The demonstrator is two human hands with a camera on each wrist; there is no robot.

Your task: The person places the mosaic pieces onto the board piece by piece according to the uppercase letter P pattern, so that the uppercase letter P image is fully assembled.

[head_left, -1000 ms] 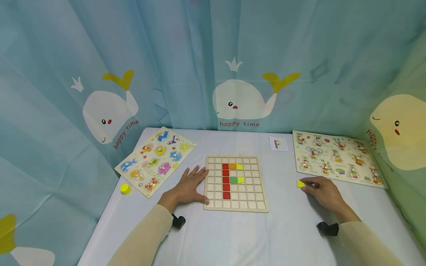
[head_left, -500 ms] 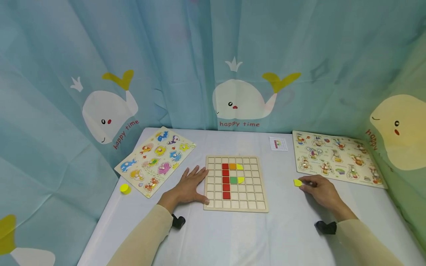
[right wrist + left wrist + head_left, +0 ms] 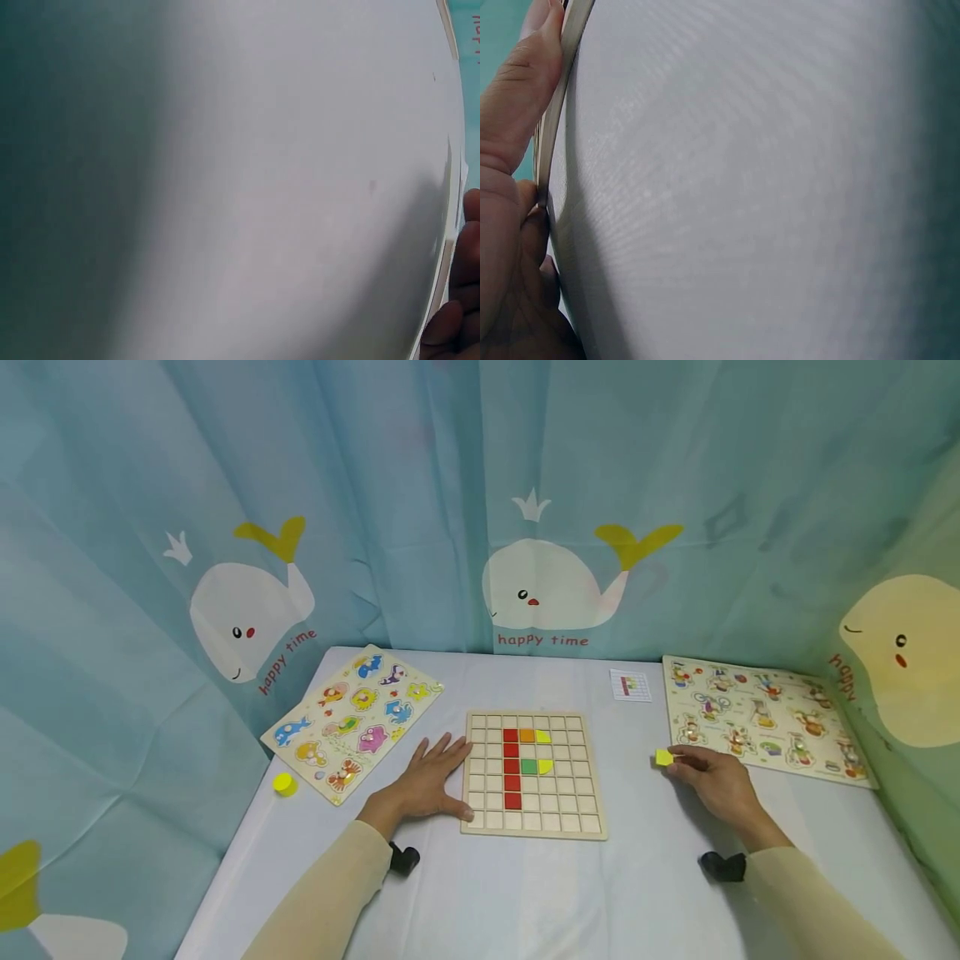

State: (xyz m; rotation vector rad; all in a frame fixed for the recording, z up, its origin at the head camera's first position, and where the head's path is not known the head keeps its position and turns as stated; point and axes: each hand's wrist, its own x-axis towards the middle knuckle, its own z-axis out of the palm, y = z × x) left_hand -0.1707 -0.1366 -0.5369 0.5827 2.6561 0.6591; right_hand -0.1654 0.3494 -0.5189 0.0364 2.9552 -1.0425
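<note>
A wooden grid board (image 3: 570,799) lies mid-table. It bears a column of red squares (image 3: 512,767), an orange square (image 3: 527,736), a green square (image 3: 528,767) and two yellow pieces with a rounded corner (image 3: 545,767). My left hand (image 3: 427,783) rests with spread fingers against the board's left side; the left wrist view shows the thumb (image 3: 525,82) along its edge. Well right of the board, my right hand (image 3: 716,785) pinches a small yellow block (image 3: 663,758) between thumb and fingers. In the right wrist view only some fingertips (image 3: 444,322) show, and the block is hidden.
A sea-animal puzzle board (image 3: 352,722) lies at the left, with a yellow round block (image 3: 285,784) beside it. Another picture puzzle board (image 3: 765,718) is at the back right. Near it lies a small card (image 3: 630,686) with a printed grid pattern. A curtain (image 3: 435,527) encloses the table.
My right hand has moved a little left and away from me with the yellow block, which has turned in its fingers. The left hand and the grid board stay put.
</note>
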